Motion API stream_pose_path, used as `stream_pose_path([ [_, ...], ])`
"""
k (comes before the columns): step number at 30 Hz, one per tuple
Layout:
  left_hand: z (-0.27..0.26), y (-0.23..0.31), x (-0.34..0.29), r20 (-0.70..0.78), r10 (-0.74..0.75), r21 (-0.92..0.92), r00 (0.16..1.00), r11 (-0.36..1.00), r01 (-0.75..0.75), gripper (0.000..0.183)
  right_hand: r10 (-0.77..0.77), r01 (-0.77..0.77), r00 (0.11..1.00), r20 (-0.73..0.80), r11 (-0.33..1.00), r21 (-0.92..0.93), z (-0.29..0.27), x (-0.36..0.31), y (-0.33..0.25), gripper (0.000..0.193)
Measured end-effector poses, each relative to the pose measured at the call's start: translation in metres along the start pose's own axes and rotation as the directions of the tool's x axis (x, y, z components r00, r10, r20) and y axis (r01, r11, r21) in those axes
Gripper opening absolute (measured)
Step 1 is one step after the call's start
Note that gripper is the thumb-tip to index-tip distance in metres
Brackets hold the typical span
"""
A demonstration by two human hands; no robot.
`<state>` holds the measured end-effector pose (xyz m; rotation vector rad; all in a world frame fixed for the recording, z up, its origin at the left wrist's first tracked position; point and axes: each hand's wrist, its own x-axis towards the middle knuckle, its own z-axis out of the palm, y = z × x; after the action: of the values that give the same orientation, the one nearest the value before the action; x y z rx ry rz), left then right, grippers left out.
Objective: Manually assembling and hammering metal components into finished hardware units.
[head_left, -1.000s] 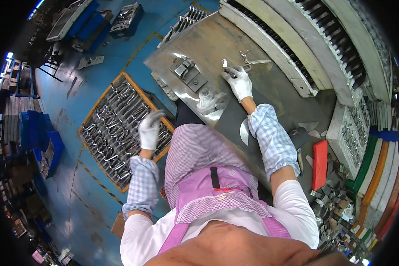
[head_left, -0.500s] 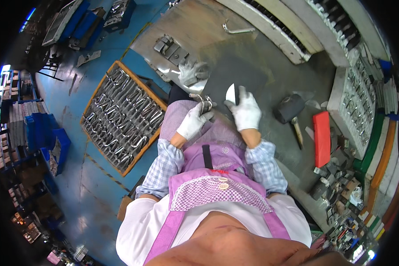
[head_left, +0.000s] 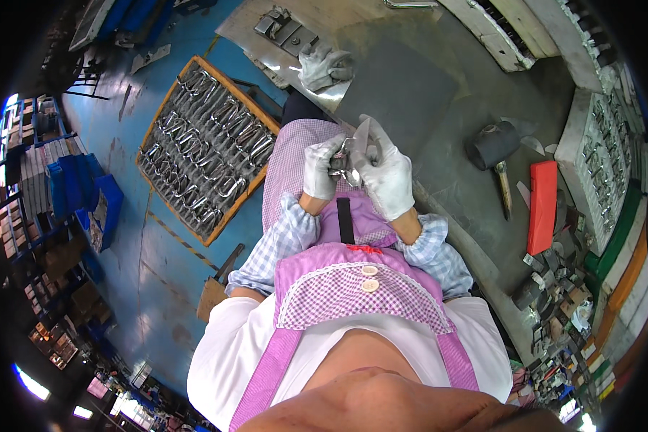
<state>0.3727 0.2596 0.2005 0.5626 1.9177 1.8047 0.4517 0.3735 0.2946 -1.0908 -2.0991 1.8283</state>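
Above the lap (head_left: 295,155), the left hand (head_left: 320,168) curls round a shiny metal part (head_left: 351,176) and the right hand (head_left: 387,176) pinches a blade (head_left: 361,137), which a slack grip could drop.

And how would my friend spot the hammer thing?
Find the big grey metal table. On it, just left of the long red block, lies the black-headed, brown-handled mallet. Nothing else nearby has a fat head on a stick.

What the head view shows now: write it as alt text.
Gloved left hand and right hand hold shiny metal close together. A wood-rimmed tray of bent metal pieces lies left; a black-headed mallet and red block lie right.
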Motion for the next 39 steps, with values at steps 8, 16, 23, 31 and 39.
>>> stream_pose_path([
  [8, -0.004, -0.013, -0.009, -0.11, -0.041, -0.195, 0.993, 0.981, 0.019, 0.018, -0.057, 0.044, 0.989, 0.138, 0.995, 0.092, 0.013, 0.002, 0.013, 0.056],
  [16, -0.075, -0.005, 0.022, 0.058, -0.548, -0.363, 0.835, 0.767, 0.529, 0.041, -0.292, 0.193, 0.954, -0.07, 0.774, -0.603, 0.014, 0.051, 0.019, 0.049],
  [23, -0.286, -0.046, 0.092, -0.386, -0.542, 0.337, 0.746, 0.67, 0.661, 0.073, -0.64, 0.029, 0.755, -0.144, 0.252, -0.967, -0.028, 0.102, 0.084, 0.041],
  [31, -0.436, -0.162, 0.196, -0.116, -0.404, 0.651, 0.907, 0.659, 0.376, 0.039, -0.616, 0.075, 0.778, -0.121, 0.282, -0.956, -0.02, 0.109, 0.079, 0.038],
  [39, -0.479, -0.242, 0.2, 0.115, -0.193, 0.853, 0.974, 0.523, 0.003, 0.044, -0.588, 0.072, 0.797, -0.138, 0.32, -0.945, -0.015, 0.115, 0.071, 0.038],
])
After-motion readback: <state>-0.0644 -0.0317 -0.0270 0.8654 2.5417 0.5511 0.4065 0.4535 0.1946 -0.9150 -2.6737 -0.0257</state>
